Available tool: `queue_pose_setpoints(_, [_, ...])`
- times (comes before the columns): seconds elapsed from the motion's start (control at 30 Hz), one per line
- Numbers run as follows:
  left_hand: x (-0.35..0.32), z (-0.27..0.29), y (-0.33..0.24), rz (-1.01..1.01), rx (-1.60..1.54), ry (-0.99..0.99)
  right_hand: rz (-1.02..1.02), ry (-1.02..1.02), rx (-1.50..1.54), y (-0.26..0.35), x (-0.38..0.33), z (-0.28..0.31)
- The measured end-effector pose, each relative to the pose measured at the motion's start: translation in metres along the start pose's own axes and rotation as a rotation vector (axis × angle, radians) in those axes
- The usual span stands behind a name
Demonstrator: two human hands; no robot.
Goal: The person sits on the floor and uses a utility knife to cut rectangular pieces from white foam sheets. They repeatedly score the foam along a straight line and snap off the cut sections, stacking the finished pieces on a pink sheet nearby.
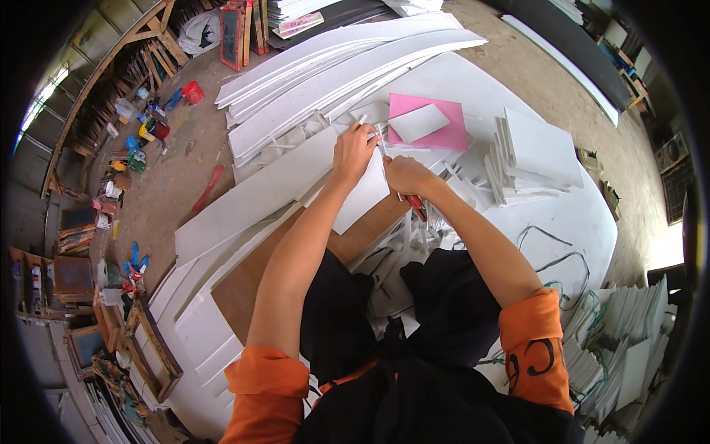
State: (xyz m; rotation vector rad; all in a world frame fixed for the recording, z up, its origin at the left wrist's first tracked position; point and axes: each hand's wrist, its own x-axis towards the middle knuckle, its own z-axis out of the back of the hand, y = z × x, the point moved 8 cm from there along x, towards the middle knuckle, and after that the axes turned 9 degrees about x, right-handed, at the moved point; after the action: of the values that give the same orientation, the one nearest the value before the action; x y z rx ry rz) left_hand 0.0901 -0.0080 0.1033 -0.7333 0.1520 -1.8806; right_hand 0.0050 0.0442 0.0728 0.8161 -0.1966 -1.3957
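Note:
My left hand (pixel 353 154) is closed at the upper edge of a small white sheet (pixel 361 198), its fingertips pinching a narrow white strip (pixel 376 137). Close by on the right, my right hand (pixel 408 177) is wrapped round a red-handled cutting tool (pixel 418 207). The handle sticks out below the fist; a slim front part points up by the left fingertips. Fingers hide most of the tool, so its exact kind is unclear. The white sheet lies partly over a brown board (pixel 370 226).
Long white sheets (pixel 333 74) are stacked beyond my hands. A pink square board (pixel 452 122) bears a small white panel (pixel 419 123). White panels (pixel 543 148) are piled at right. White offcuts (pixel 403 255) lie before my legs. Red scissors-like handle (pixel 209 186) rests on the floor left.

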Motion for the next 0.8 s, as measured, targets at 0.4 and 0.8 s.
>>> queue_pose_setpoints(0.4, [-0.006,-0.003,-0.009,-0.033,0.002,0.011,-0.054,0.057,-0.021,-0.03,0.047,-0.027])
queue_pose_setpoints(0.8, [0.003,-0.009,-0.003,-0.07,0.143,0.134,-0.206,-0.105,0.205,-0.023,0.019,-0.014])
